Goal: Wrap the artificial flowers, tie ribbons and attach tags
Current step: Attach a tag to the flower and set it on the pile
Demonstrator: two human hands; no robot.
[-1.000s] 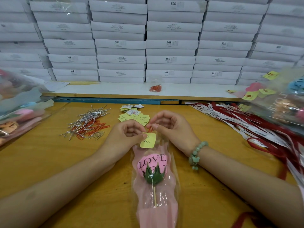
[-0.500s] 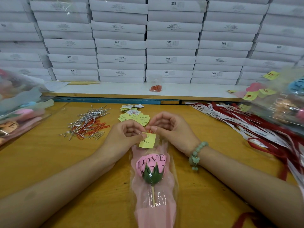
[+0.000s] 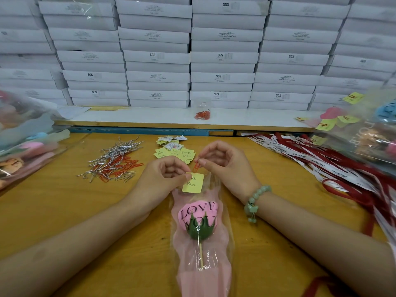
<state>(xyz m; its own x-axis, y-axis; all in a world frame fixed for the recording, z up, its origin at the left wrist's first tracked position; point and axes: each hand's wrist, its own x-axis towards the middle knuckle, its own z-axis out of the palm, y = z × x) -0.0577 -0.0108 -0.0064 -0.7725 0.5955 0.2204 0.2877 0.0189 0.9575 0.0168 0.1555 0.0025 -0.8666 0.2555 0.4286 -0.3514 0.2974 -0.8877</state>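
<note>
A pink artificial flower [image 3: 198, 219] printed "LOVE YOU" lies in a clear and pink wrapper [image 3: 222, 264] on the wooden table, its head pointing away from me. My left hand [image 3: 162, 179] pinches a yellow paper tag [image 3: 192, 182] against the wrapper's top edge. My right hand [image 3: 225, 163] pinches a red paper clip [image 3: 197, 167] at the tag's upper edge. Both hands meet just above the flower head.
Silver twist ties and red paper clips [image 3: 113, 161] lie in a heap at left centre. Loose yellow tags [image 3: 174, 152] sit behind my hands. Red and white ribbons [image 3: 321, 166] spread at right. Bagged flowers lie at the left [image 3: 23, 142] and right [image 3: 368, 133] edges. White boxes [image 3: 188, 56] wall the back.
My right hand has drawn slightly back from the left, so the red paper clip now shows at the tag's top edge. The flower and wrapper stay put.
</note>
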